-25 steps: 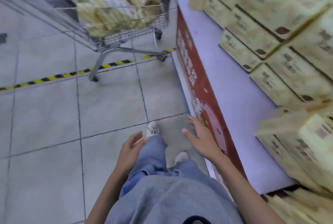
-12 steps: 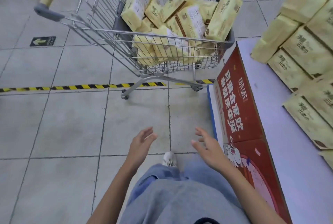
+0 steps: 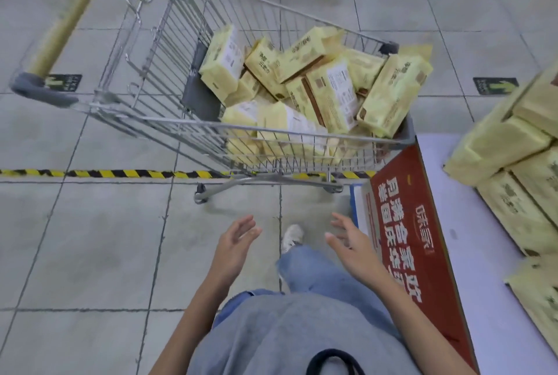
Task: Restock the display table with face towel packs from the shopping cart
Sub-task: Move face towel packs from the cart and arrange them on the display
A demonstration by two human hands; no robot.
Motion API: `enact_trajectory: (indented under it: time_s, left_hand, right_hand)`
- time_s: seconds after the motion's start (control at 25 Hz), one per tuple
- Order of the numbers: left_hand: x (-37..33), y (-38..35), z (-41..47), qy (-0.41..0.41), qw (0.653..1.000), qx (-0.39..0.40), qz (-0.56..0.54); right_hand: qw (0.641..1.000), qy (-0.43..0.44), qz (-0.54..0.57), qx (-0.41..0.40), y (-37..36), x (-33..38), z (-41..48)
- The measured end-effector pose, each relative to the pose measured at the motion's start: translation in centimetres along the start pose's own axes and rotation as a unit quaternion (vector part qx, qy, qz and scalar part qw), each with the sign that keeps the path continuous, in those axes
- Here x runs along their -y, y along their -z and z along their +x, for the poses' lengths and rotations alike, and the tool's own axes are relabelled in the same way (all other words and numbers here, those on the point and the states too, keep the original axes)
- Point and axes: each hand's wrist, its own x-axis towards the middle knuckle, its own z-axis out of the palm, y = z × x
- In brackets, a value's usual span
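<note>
Reaching toward shopping cart (image 3: 169, 121): left hand (image 3: 234, 243) and right hand (image 3: 351, 243) spread wide, empty. Towel packs (image 3: 326, 87) heaped far-right in basket; desk (image 3: 471, 254) right. Advice: grip topmost pack by both ends.

I have one head-worn wide-angle view, looking steeply down and forward; shopping cart (image 3: 211, 121) near, ahead.

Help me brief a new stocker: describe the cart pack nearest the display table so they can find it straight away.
Find the wire cart on the tiled floor, whose right end sits next to the red-fronted table. In that end, one yellow pack leans tilted against the rim, on top of the pile. Unlike its neighbours showing white label panels, its upturned face is plain yellow.
</note>
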Motion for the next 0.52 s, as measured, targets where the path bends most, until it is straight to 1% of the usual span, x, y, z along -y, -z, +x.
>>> enact_trajectory:
  time_s: [0.08, 0.16, 0.24, 0.32, 0.4, 0.52]
  left_hand:
    - [-2.8, -0.2, 2.7, -0.002, 1.0, -0.021, -0.022]
    - [-5.8, -0.4, 5.0, -0.028, 0.999, -0.027, -0.035]
    - [-9.1, -0.5, 8.3, -0.058, 0.997, -0.023, -0.047]
    - [-12.8, -0.7, 11.4, -0.09, 0.994, -0.01, -0.056]
    - [-16.8, -1.2, 15.2, -0.122, 0.992, 0.004, -0.032]
    - [-22.3, -2.9, 21.6, -0.162, 0.986, 0.036, 0.032]
  right_hand:
    - [1.0, 0.015, 0.008, -0.007, 2.0, 2.6, 4.6]
    - [0.999, 0.044, 0.008, -0.014, 3.5, 4.8, 8.3]
    - [0.997, 0.058, 0.007, -0.04, 5.2, 7.0, 12.3]
    - [0.995, 0.051, 0.026, -0.078, 6.9, 8.7, 15.5]
    - [0.991, 0.044, 0.041, -0.12, 8.9, 10.2, 18.9]
    - [0.979, 0.034, 0.044, -0.196, 11.8, 11.8, 24.1]
